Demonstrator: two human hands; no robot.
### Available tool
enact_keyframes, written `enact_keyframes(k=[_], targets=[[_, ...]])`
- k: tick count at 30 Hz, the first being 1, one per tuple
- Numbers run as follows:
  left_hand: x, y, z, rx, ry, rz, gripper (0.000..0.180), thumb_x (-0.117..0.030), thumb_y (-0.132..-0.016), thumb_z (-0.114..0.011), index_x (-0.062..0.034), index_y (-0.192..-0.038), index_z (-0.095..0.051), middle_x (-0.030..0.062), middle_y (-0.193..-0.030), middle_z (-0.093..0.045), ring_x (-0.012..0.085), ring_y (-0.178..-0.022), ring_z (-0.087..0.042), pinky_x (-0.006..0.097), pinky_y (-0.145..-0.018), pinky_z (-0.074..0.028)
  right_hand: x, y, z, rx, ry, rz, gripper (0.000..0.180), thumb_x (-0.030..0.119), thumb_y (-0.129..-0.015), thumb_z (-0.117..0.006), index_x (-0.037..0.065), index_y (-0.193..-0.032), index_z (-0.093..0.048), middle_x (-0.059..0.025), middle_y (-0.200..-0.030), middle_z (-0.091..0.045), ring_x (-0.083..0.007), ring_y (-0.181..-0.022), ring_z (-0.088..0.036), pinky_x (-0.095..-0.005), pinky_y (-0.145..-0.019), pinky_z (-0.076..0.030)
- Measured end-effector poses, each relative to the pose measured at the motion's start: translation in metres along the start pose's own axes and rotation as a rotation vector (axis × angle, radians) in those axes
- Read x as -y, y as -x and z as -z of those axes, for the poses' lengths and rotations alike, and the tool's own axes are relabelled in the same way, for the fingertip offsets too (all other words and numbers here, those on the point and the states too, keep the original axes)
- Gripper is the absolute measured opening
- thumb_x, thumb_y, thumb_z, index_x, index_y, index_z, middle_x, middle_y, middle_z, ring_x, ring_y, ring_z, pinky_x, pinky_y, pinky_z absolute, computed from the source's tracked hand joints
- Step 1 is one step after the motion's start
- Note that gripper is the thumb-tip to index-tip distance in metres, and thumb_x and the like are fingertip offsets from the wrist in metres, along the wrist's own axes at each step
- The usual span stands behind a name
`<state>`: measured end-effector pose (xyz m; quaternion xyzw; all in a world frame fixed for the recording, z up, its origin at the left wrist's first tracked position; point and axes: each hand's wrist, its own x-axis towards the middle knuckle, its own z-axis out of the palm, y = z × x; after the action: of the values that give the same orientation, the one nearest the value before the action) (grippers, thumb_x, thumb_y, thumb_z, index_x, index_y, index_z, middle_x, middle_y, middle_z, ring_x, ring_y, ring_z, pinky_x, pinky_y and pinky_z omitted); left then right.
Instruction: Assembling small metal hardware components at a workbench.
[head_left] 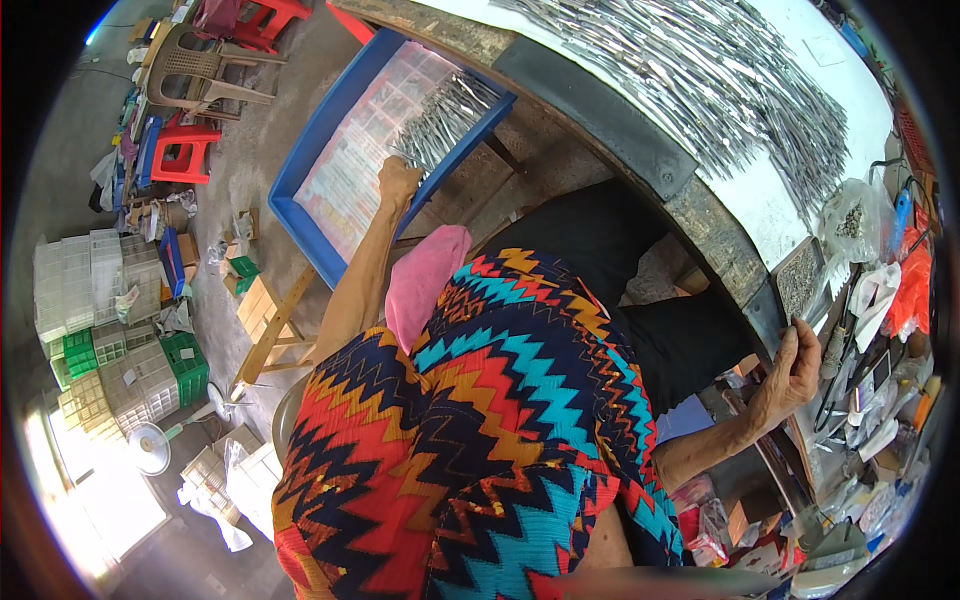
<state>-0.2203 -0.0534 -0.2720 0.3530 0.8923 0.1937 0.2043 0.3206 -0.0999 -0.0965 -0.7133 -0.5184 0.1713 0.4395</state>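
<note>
My left hand (398, 181) is closed over a blue tray (288, 203), beside a pile of slim metal pieces (440, 122) in it. Whatever its fingers hold, if anything, is hidden. My right hand (790, 372) is at the bench edge on the right, thumb and fingertips pressed together just below a small dark tray (798, 285) of tiny parts. Anything between those fingertips is too small to make out. On the white bench top (868, 88) lies a broad heap of slim metal pieces (690, 85).
A dark pad (590, 110) lines the bench's near edge. Tools, a plastic bag (850, 218) and a red bag (910, 290) crowd the right side. Red stools (180, 152), a brown chair (195, 75), stacked crates (110, 300) and a fan (150, 448) stand at left.
</note>
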Motion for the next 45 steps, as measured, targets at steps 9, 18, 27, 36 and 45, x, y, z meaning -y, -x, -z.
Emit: enact_keyframes(k=[9, 18, 27, 36, 45], targets=[[-0.014, 0.010, 0.004, 0.013, 0.313, 0.112, 0.021, -0.007, -0.069, -0.067, 0.0034, -0.080, -0.054, 0.0096, -0.063, -0.057, 0.0124, -0.046, -0.053, 0.022, -0.040, -0.040, 0.003, 0.001, -0.007, 0.029, 0.008, -0.007, 0.019, 0.015, -0.085, -0.057, 0.000, -0.096, -0.061, -0.0020, -0.082, -0.058, -0.0089, -0.075, -0.051, -0.0208, -0.067, -0.041], [-0.015, 0.023, 0.020, 0.233, 0.449, 0.085, 0.024, -0.016, -0.073, -0.063, 0.0008, -0.086, -0.051, 0.0056, -0.063, -0.056, 0.0100, -0.046, -0.047, 0.022, -0.038, -0.035, 0.007, 0.003, -0.004, 0.002, -0.012, -0.065, 0.017, 0.011, -0.085, -0.056, -0.001, -0.096, -0.061, -0.0023, -0.082, -0.058, -0.0087, -0.074, -0.051, -0.0204, -0.066, -0.042], [-0.001, 0.013, 0.006, 0.103, 0.104, -0.083, 0.038, -0.018, -0.073, -0.059, 0.0035, -0.101, -0.044, 0.0213, -0.080, -0.059, 0.0289, -0.066, -0.059, 0.037, -0.059, -0.046, 0.006, 0.008, 0.000, 0.015, 0.019, -0.065, 0.017, 0.010, -0.085, -0.055, -0.002, -0.096, -0.060, -0.0032, -0.083, -0.058, -0.0097, -0.073, -0.052, -0.0214, -0.066, -0.041], [-0.004, 0.017, 0.006, -0.078, -0.052, -0.361, 0.046, -0.011, -0.071, -0.056, 0.0005, -0.114, -0.041, 0.0220, -0.084, -0.054, 0.0333, -0.079, -0.055, 0.041, -0.071, -0.043, 0.010, 0.011, -0.004, 0.024, 0.025, -0.054, 0.017, 0.011, -0.085, -0.055, -0.001, -0.096, -0.060, -0.0022, -0.082, -0.058, -0.0088, -0.073, -0.051, -0.0211, -0.066, -0.041], [-0.019, 0.021, 0.008, -0.064, 0.022, -0.537, 0.044, -0.005, -0.070, -0.056, -0.0054, -0.113, -0.049, 0.0110, -0.076, -0.047, 0.0217, -0.067, -0.051, 0.034, -0.062, -0.043, 0.006, 0.011, -0.006, 0.020, 0.022, -0.095, 0.017, 0.012, -0.085, -0.055, -0.001, -0.096, -0.060, -0.0016, -0.081, -0.057, -0.0085, -0.072, -0.051, -0.0206, -0.064, -0.041]])
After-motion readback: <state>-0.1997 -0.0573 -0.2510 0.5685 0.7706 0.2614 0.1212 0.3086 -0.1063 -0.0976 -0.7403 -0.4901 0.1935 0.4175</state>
